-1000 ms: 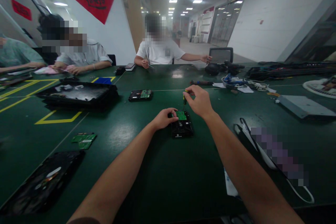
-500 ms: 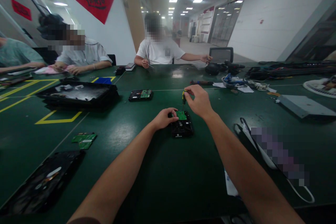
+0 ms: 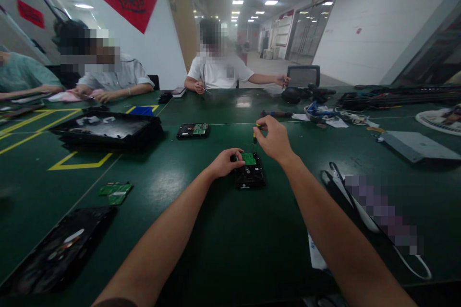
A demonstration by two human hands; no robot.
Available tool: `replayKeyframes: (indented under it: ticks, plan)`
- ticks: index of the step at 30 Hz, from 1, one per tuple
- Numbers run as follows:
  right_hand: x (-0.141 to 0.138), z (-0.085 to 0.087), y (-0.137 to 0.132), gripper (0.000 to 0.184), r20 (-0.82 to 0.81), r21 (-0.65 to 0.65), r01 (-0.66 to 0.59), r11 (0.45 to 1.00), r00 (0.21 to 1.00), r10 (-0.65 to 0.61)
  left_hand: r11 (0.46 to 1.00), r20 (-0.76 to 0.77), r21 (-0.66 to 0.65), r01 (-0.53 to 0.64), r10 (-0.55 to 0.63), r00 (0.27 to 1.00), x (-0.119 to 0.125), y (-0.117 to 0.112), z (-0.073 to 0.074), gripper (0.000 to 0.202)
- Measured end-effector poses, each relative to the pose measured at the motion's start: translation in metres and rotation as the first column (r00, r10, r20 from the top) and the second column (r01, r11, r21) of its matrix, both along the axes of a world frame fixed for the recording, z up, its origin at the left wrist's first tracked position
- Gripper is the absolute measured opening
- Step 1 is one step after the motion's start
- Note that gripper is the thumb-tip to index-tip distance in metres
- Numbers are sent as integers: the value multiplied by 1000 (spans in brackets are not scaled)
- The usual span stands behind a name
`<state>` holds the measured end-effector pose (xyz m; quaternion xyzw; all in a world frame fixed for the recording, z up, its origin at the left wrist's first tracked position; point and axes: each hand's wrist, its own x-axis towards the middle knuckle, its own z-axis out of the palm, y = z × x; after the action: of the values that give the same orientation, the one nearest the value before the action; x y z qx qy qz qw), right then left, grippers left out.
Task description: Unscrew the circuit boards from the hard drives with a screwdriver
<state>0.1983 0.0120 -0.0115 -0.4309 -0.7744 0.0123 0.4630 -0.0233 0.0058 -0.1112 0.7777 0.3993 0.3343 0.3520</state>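
A black hard drive lies on the green table in front of me, with a green circuit board on its far half. My left hand grips the drive's left side, its fingers curled over the edge of the board. In my right hand is a small screwdriver with a yellow and dark handle, pinched near its top and held upright. Its thin shaft points down at the far right part of the board; whether the tip touches is too small to tell.
Another hard drive lies farther off, beside a black tray. At left are a loose circuit board and an opened drive casing. A grey metal box and a lanyard lie right. Co-workers sit opposite.
My right hand and the screwdriver have shifted slightly to the right over the board. My left hand and the hard drive stay in place.
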Motion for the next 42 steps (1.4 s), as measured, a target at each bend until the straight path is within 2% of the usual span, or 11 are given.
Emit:
replayKeyframes:
  ticks: [3, 8, 16, 23, 28, 34, 42]
  plan:
    - [0, 0, 0, 11, -12, -27, -5, 1000, 1000, 5, 1000, 9, 6, 7, -7, 1000, -1, 1, -2, 14]
    - [-1, 1, -3, 11, 24, 11, -52, 999, 998, 51, 1000, 7, 1, 5, -5, 1000, 0, 1, -2, 13]
    - [1, 0, 1, 13, -17, -35, -7, 999, 1000, 7, 1000, -1, -17, -2, 2, 1000, 0, -1, 3, 13]
    - [-2, -1, -1, 13, 3, 37, -10, 999, 1000, 10, 1000, -4, -17, -5, 5, 1000, 0, -1, 3, 12]
    - [-1, -1, 1, 9, -15, -12, -8, 1000, 1000, 8, 1000, -10, -3, -3, 3, 1000, 1, -1, 3, 12]
    - [-1, 0, -2, 14, 18, 22, -33, 999, 999, 32, 1000, 7, -1, -1, 1, 1000, 0, 0, 1, 13]
    - [0, 0, -1, 13, -7, -16, -40, 999, 999, 40, 1000, 7, -1, 2, -2, 1000, 0, -1, 1, 13]
